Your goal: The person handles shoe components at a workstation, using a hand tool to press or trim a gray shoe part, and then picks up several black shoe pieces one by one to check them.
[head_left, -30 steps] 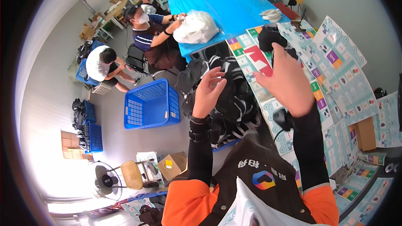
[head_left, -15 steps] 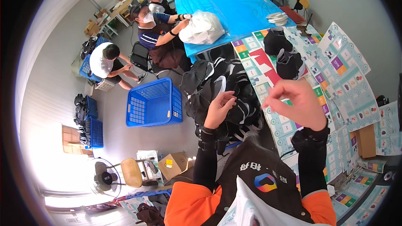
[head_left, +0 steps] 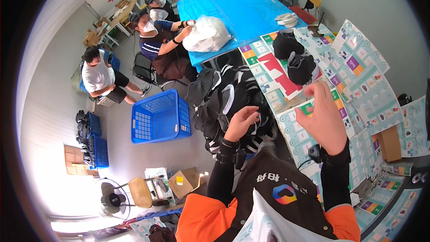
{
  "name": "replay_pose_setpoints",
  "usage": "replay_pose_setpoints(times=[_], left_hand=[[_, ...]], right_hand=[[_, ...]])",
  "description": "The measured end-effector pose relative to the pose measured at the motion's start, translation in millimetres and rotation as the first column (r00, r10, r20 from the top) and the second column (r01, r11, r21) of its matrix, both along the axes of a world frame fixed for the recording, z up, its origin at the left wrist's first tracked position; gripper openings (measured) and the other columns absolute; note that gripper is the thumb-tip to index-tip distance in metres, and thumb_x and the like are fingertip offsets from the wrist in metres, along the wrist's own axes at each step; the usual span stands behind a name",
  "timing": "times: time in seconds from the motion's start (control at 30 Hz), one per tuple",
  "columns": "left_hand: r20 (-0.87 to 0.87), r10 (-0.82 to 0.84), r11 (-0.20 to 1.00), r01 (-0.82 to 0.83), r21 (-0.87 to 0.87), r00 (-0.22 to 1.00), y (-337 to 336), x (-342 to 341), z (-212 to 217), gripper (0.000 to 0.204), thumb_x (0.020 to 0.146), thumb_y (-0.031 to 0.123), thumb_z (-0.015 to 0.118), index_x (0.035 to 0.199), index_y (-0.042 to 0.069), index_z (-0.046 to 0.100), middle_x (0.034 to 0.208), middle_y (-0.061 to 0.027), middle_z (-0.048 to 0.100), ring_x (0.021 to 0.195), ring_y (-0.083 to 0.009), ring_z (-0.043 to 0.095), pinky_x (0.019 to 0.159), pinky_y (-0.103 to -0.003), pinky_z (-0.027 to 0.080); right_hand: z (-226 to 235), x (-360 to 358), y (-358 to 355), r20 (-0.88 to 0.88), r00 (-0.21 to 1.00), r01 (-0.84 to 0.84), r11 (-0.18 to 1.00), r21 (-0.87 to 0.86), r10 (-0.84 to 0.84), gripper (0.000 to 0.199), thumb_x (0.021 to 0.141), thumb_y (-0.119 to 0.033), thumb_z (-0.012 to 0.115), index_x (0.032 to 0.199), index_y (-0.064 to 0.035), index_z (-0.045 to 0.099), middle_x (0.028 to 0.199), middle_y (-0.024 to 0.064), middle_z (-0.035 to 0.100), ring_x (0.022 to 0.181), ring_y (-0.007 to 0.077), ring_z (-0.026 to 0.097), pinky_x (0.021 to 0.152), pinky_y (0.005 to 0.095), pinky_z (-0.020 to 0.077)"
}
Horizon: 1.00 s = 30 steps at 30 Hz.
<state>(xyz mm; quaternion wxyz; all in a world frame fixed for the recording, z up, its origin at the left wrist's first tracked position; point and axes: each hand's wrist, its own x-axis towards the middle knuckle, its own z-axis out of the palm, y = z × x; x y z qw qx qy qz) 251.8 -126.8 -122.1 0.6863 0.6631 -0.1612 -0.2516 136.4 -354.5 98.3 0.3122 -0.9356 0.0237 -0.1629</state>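
While both forearms rise from the lower edge in black sleeves, neither hand has anything in it.

Left hand (head_left: pixel 241 123): palm up, fingers loosely curled, grips nothing; hovers over the near edge of the garment pile.
Right hand (head_left: pixel 323 118): raised above the table edge, back of hand to camera, fingers half bent; looks empty, though the palm side is hidden so can't fully tell.
Wrist device (head_left: pixel 315 153): small black unit at the right wrist, cable running down the sleeve.
Garment pile (head_left: pixel 226 103): black pieces with white stripes, heaped just left of the table, directly under the left hand, right of the crate.
Table (head_left: pixel 358 85): covered in printed sheets with coloured squares; right hand is over its near left part.
Black pieces (head_left: pixel 301 67): two dark folded items on the sheets, beyond the right hand, side by side, apart from the pile.
Crate (head_left: pixel 160 115): blue plastic mesh, on the floor left of the pile, nothing seen inside.
Box (head_left: pixel 187 183): small cardboard carton on the floor, near, below the crate.
Fan (head_left: pixel 113 199): floor fan at lower left, beside a tan chair.
Blue table (head_left: pixel 233 9): further back, end-on to the sheet-covered one.
White bag (head_left: pixel 206 35): bulky plastic bundle at the blue table's near corner, a seated person's hands on it.
Other people: two seated at the blue table's left side, a third in a white top sitting further left by stacked blue crates.
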Motion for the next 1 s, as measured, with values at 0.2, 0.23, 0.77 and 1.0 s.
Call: replay_pose_setpoints(times=[0.2,0.23,0.77,1.0], left_hand=[[-0.005,-0.001,1.000,0.001,-0.013,1.000,-6,-4,-2,0.029,0.101,0.017,0.061,0.126,0.001,0.062,0.104,-0.0044,0.072,0.091,-0.0108,0.068,0.080,-0.024,0.051],[-0.005,0.003,1.000,-0.003,-0.012,1.000,-5,-5,-5,0.029,0.101,0.017,0.061,0.126,0.001,0.062,0.104,-0.0044,0.072,0.091,-0.0108,0.068,0.080,-0.024,0.051],[-0.085,-0.030,0.999,0.029,-0.016,0.996,2,-16,-27,0.031,0.101,0.015,0.060,0.127,-0.002,0.060,0.103,-0.0067,0.071,0.088,-0.0106,0.066,0.075,-0.024,0.051],[0.072,-0.067,0.994,0.061,0.090,0.995,-5,-11,-15,0.032,0.101,0.014,0.062,0.128,-0.002,0.059,0.106,-0.0061,0.070,0.096,-0.0117,0.066,0.087,-0.026,0.053]], right_hand=[[-24,-9,-23,-0.056,0.942,-0.296,0.898,0.325,0.330,0.019,0.082,-0.003,0.070,0.096,-0.0014,0.057,0.093,0.0092,0.063,0.085,0.0203,0.063,0.076,0.0334,0.0521],[-29,-5,-29,-0.143,0.809,-0.422,0.733,0.534,0.570,0.013,0.083,-0.002,0.070,0.090,-0.0010,0.060,0.087,0.0070,0.065,0.081,0.0151,0.063,0.077,0.0335,0.0531],[-130,-48,-63,-0.469,0.821,0.014,0.810,0.587,0.326,0.015,0.090,-0.011,0.069,0.089,0.0026,0.063,0.081,0.0081,0.070,0.080,0.0151,0.069,0.074,0.0303,0.0530],[-128,-41,-54,-0.219,0.969,-0.066,0.970,0.233,0.118,0.038,0.085,-0.013,0.074,0.117,-0.0005,0.057,0.106,0.0131,0.063,0.101,0.0257,0.064,0.086,0.0343,0.0507]])
